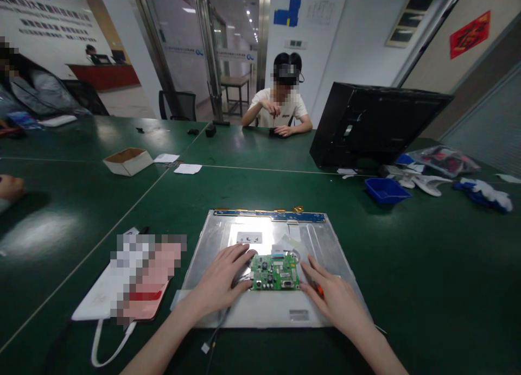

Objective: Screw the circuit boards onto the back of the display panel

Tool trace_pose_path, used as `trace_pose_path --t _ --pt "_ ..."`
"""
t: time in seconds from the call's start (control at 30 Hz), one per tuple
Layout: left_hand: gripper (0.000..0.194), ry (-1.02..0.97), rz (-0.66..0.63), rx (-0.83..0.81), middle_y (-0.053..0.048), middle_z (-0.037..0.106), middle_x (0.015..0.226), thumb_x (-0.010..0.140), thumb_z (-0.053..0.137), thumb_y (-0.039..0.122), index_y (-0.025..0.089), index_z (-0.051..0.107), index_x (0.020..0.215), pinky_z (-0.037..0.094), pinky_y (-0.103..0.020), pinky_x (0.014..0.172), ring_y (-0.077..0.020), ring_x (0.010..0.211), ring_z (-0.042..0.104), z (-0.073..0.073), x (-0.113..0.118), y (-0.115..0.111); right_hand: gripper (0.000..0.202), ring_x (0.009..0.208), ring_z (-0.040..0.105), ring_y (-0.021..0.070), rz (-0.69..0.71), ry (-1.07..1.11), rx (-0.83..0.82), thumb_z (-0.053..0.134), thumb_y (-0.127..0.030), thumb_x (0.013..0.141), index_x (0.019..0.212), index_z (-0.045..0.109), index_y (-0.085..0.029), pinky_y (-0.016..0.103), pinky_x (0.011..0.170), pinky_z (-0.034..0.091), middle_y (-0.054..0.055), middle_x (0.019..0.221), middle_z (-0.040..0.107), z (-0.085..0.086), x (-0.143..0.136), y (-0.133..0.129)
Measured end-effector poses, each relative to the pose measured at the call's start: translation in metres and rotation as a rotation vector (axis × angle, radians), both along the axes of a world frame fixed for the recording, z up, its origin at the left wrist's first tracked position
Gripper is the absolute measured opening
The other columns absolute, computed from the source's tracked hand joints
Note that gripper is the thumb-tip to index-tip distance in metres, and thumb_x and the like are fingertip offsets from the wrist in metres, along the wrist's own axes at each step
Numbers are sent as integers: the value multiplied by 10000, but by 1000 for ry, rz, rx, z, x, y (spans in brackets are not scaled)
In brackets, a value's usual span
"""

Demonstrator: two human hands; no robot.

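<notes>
A green circuit board point(274, 272) lies on the back of a silver display panel point(272, 308), which has a blue strip board point(254, 216) along its far edge. My left hand point(223, 272) rests at the board's left edge, fingers apart, by some cables. At the right edge, my right hand point(331, 293) touches the board with thumb and fingertips; an orange and black tool point(319, 291) is partly hidden under its palm. A cable with a white connector point(205, 348) hangs over the panel's near edge.
Left of the panel lie a white device point(106, 288) and a pink phone point(157, 283). A blue tray point(386, 190), gloves point(484, 193) and a black monitor casing point(378, 125) are at the right. Across the table a person point(280, 98) works; an open box point(128, 162) stands left.
</notes>
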State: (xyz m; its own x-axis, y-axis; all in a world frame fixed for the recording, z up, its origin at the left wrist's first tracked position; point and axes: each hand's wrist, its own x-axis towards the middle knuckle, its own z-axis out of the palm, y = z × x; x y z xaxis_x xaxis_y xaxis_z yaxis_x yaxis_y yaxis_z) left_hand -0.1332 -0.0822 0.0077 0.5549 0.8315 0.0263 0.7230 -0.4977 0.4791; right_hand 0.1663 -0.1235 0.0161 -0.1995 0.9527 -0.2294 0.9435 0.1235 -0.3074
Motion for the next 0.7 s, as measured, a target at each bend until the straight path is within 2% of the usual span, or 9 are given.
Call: trace_pose_path --t 0.2,0.4,0.6,0.7 --pt "612 8 11 -5 -39 337 1482 875 531 473 327 314 1428 287 -516 1084 -291 1345 302 1 1 1 575 1029 629 289 -4 -7 17 310 -555 907 1394 434 -276 486 894 476 51 1488 335 0 -1 0" --pt "615 20 23 0 -34 344 1476 870 537 483 329 317 1424 297 -506 1083 -282 1339 311 1 1 0 597 988 647 286 -27 -31 31 321 -571 897 1370 473 -238 479 864 493 86 1472 363 3 -8 1" --pt "604 -26 22 5 -45 368 1458 859 568 457 305 353 1403 307 -484 1089 -275 1327 333 -1 -1 0 585 1046 623 305 -16 -72 23 294 -553 912 1383 450 -245 491 836 512 81 1485 339 0 -9 1" --pt "494 -118 49 -11 -57 430 1407 904 515 417 278 397 1363 348 -447 1068 -257 1288 389 -2 -2 1 595 1025 633 308 -8 -71 33 281 -563 915 1383 451 -238 485 805 528 90 1489 328 -2 -10 0"
